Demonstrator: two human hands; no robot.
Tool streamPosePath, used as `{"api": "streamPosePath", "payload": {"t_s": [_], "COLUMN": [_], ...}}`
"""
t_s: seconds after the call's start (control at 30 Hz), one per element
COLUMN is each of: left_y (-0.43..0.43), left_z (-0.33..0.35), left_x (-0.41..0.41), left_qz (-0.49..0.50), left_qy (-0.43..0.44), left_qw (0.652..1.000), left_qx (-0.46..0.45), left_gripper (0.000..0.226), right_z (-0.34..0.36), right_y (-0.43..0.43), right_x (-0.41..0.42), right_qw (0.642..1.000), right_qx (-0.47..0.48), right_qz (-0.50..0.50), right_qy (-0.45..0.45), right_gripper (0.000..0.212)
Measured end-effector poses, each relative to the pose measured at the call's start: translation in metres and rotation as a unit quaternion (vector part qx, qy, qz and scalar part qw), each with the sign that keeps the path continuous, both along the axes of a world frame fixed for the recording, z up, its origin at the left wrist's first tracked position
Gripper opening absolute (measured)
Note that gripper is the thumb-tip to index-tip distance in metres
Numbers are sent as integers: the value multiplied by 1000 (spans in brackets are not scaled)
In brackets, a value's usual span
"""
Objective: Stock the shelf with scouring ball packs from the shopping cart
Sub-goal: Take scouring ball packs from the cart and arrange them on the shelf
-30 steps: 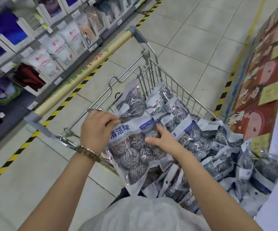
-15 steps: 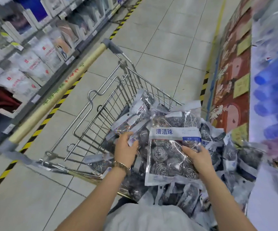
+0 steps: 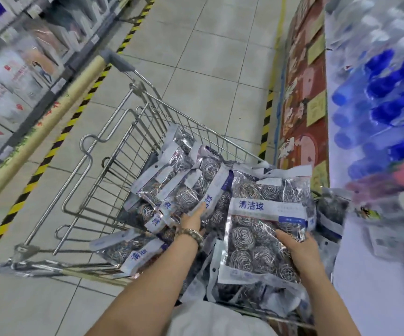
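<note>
One-handed hold now.
Your right hand (image 3: 298,248) alone grips the scouring ball pack (image 3: 266,229) above the shopping cart (image 3: 113,166); left hand (image 3: 192,219) has let go, fingers flat on another pack (image 3: 218,190).

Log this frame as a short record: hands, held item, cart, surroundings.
right hand: grips the held pack at its lower right edge
left hand: straight fingers rest on loose packs
held pack: label facing camera, above the cart
cart: wire, loose packs piled at its near end
right side: shelf with blue bottles, blurred
task state: held pack not yet shelved
</note>
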State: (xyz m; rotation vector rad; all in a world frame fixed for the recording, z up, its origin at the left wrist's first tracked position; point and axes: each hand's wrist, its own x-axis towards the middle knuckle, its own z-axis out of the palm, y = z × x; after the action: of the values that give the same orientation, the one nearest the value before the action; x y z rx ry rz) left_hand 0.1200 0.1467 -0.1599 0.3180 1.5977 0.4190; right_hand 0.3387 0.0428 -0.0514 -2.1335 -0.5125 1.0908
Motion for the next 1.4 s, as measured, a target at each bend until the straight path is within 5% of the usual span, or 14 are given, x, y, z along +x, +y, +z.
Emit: {"api": "streamPosePath", "payload": {"t_s": [0.07,0.13,0.27,0.33,0.5,0.67,0.73,0.87,1.07,1.27,1.4], "left_y": [0,2,12,16,30,50,57,70,63,34,4], "left_z": [-18,41,67,85,136,171,176,184,176,158,159], "left_x": [8,18,29,28,-3,-47,-58,-68,-53,-17,15], "left_qz": [34,37,35,19,-31,-58,-87,-142,-276,-359,-428], "left_qy": [-15,-31,8,37,128,163,177,190,109,52,38], "left_qw": [999,999,998,992,946,879,867,837,826,834,797], "left_qx": [9,16,57,119,298,444,457,493,479,415,425], "left_gripper": [121,109,64,26,32,17,14,14,17,54,28], "right_z": [3,5,5,5,15,23,32,47,48,54,57], "right_y": [-3,-4,-5,-5,-8,-15,-18,-31,-72,-134,-182], "right_x": [1,2,4,3,4,-4,-12,-27,-52,-78,-94], "right_qw": [1000,1000,1000,1000,998,992,989,980,956,920,889], "right_qx": [1,5,9,9,36,59,73,116,127,136,133], "right_qz": [-2,-11,-9,-14,-50,-110,-127,-159,-259,-356,-430], "right_qy": [4,12,13,8,-1,-9,-9,6,-54,-86,-90], "right_gripper": [41,40,39,56,43,82,85,33,42,30,30]}}
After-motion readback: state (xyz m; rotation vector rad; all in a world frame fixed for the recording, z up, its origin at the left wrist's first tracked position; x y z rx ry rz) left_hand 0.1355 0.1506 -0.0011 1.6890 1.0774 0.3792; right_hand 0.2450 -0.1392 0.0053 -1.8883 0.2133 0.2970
